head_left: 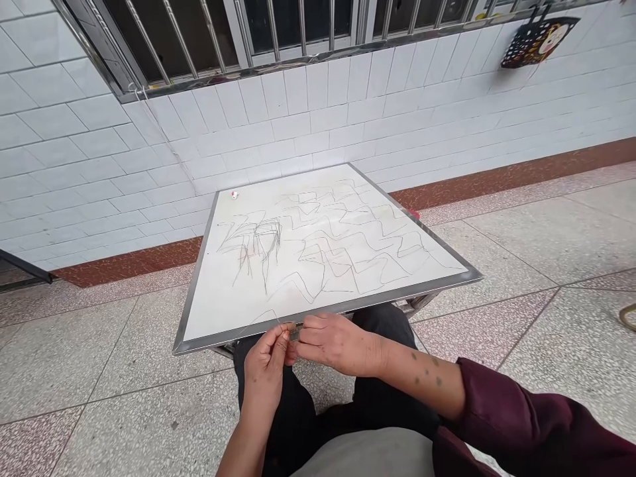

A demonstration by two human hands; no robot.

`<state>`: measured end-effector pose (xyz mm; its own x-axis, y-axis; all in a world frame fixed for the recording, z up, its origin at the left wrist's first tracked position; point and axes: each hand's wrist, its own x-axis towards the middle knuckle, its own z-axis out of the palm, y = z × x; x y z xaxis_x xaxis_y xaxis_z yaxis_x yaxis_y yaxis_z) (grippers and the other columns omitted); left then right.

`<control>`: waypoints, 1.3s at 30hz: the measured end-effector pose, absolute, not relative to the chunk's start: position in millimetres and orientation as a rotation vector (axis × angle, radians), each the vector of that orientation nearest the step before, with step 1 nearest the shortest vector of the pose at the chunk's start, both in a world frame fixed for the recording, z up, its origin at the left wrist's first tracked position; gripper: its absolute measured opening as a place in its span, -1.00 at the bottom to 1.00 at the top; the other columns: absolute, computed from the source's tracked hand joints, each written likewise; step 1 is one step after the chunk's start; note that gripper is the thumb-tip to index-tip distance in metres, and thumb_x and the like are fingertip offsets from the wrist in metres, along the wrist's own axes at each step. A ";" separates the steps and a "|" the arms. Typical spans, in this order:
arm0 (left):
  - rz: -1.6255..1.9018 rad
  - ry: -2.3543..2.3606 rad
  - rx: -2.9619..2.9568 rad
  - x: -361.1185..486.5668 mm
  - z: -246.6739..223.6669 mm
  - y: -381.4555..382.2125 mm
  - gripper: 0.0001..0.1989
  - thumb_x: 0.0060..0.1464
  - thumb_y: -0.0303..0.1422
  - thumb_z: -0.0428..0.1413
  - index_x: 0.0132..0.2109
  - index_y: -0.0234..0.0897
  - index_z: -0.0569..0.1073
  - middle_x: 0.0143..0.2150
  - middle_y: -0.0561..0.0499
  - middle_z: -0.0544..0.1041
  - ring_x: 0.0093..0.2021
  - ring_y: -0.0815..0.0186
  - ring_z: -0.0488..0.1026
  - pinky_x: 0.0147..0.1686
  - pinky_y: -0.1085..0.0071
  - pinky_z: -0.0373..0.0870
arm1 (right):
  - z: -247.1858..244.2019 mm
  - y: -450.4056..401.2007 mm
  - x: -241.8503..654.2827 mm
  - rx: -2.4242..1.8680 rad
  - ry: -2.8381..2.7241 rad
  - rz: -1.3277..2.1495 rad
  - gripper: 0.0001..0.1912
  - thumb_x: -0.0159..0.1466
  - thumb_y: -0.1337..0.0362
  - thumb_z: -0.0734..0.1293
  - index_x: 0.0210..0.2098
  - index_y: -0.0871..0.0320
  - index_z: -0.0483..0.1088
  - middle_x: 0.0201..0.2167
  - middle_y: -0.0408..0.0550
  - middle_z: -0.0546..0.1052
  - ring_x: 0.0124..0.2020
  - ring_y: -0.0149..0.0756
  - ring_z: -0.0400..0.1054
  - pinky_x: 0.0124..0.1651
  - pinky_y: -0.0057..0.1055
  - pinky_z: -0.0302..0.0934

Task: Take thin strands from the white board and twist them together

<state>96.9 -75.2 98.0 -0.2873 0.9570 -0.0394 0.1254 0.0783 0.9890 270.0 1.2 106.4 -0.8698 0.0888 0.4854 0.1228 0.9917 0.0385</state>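
Just in front of the table's near edge, my left hand (pixel 268 361) pinches a thin bent strand (pixel 268 311), wire or thread, between thumb and fingertips. Part of that strand arches over the white tabletop to the left. My right hand (pixel 330 341) meets it at the fingertips, its fingers curled closed with their tips partly hidden; what they hold is too small to make out. Across the white table (pixel 238 301) lie many thin, dark, kinked strands (pixel 348 258), spread out at the middle and right. A denser tangle of strands (pixel 261 232) lies at the left.
A small white and red object (pixel 235 195) sits at the table's far left corner. Behind the table rises a white tiled wall (pixel 298 132) with a barred window (pixel 298 30). A patterned dark bag (pixel 519 45) hangs at the upper right. My knees are under the near edge.
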 end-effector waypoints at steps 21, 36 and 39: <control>1.390 1.558 0.962 97.3 92.0 -71.3 -0.60 0.08 -0.11 0.19 -0.06 -0.29 0.58 -0.47 0.05 0.55 -0.43 0.31 0.51 -0.34 0.39 0.50 | 105.5 14.6 270.1 -0.368 -2.497 0.098 -0.81 0.45 0.36 0.18 -0.25 0.13 0.41 -0.37 -0.13 0.50 -0.13 -0.30 0.25 -0.09 -0.32 0.08; 1.513 1.450 0.842 106.7 107.1 -83.7 -0.59 -0.04 -0.13 0.29 -0.11 -0.32 0.58 -0.45 0.05 0.54 -0.44 0.35 0.50 -0.35 0.41 0.50 | 75.8 -5.5 265.7 -0.837 -1.385 1.537 -0.56 0.13 0.18 0.49 -0.08 0.04 0.27 -0.37 -0.20 0.41 -0.50 -0.41 0.27 -0.41 -0.40 0.21; 1.515 1.422 0.859 107.4 106.8 -85.6 -0.60 -0.01 -0.11 0.27 -0.11 -0.32 0.57 -0.44 0.04 0.54 -0.43 0.34 0.50 -0.35 0.40 0.50 | 75.4 -9.9 259.9 -0.757 -1.082 1.690 -0.43 0.04 0.23 0.53 -0.04 0.00 0.25 -0.13 -0.14 0.42 -0.38 -0.44 0.32 -0.35 -0.43 0.24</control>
